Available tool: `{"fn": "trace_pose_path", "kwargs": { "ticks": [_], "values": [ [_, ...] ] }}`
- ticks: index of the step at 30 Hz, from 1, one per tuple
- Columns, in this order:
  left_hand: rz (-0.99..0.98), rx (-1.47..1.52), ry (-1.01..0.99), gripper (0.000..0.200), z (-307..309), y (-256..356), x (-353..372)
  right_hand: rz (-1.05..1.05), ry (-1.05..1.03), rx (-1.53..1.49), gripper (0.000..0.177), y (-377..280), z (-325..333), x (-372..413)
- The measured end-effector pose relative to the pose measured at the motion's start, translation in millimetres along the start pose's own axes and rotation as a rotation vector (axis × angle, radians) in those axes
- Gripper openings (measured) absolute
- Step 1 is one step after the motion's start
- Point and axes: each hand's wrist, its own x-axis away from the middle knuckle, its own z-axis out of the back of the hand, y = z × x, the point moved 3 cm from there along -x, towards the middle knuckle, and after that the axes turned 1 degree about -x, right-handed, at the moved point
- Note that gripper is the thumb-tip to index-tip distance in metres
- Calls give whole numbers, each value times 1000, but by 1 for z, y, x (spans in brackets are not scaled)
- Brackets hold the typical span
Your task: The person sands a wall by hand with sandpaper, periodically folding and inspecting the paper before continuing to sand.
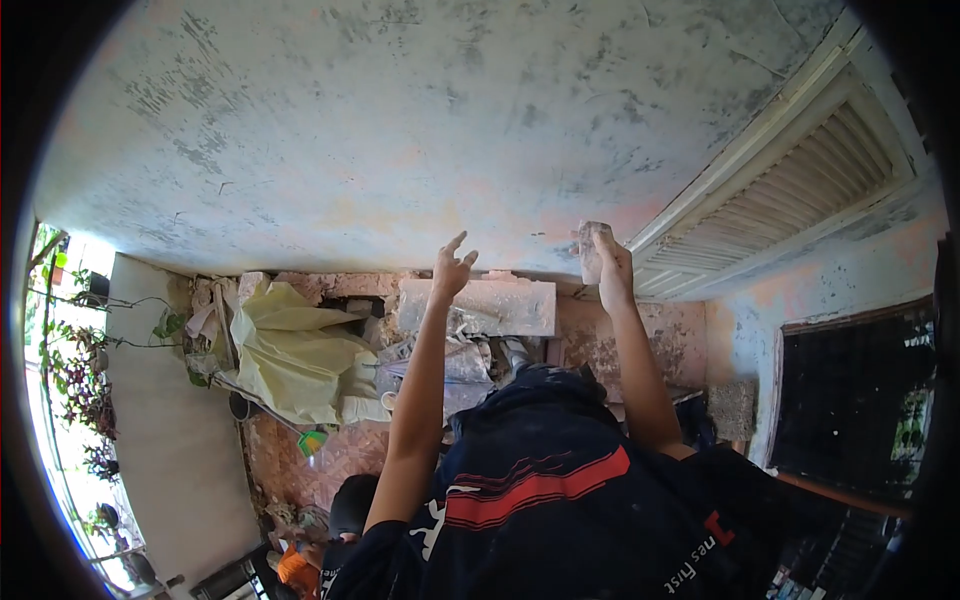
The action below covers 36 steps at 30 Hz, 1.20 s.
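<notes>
My right hand (616, 266) is closed on a flat, pale, dusty block (591, 254), raised in front of the patchy wall (400, 130). To its left, my left hand (453, 268) is held up with its fingers apart and nothing in it. Whether either hand or the block touches the wall cannot be made out. Both forearms reach up from a dark shirt with a red stripe. Below my left hand lies a pale, dust-covered board (500, 305).
A louvred shutter (780, 190) is at the right, above a dark window (850, 400). Yellowish sheeting (290, 350) covers things at the lower left. Near the bottom left, another person's dark-haired head (352, 503) shows beside an orange garment (298, 570). Plants hang at the far left.
</notes>
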Motion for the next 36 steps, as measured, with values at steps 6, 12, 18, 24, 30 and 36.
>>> {"fn": "trace_pose_path", "kwargs": {
  "ticks": [6,12,18,24,30,36],
  "values": [
    [-85,104,54,39,-12,40,16,-57,67,-3,35,20,18,14],
    [-198,-254,-7,88,-12,76,40,-48,156,133,24,17,22,17],
    [-369,-410,102,73,3,104,51,26,110,212,29,9,-5,9],
    [-576,-525,257,63,19,127,59,11,-15,109,18,7,-52,2],
    [-442,2,41,44,23,135,63,-105,-224,-84,24,31,-77,-8],
    [-643,-432,231,36,32,155,67,-172,-249,-150,20,26,-87,-12]
  ]
}}
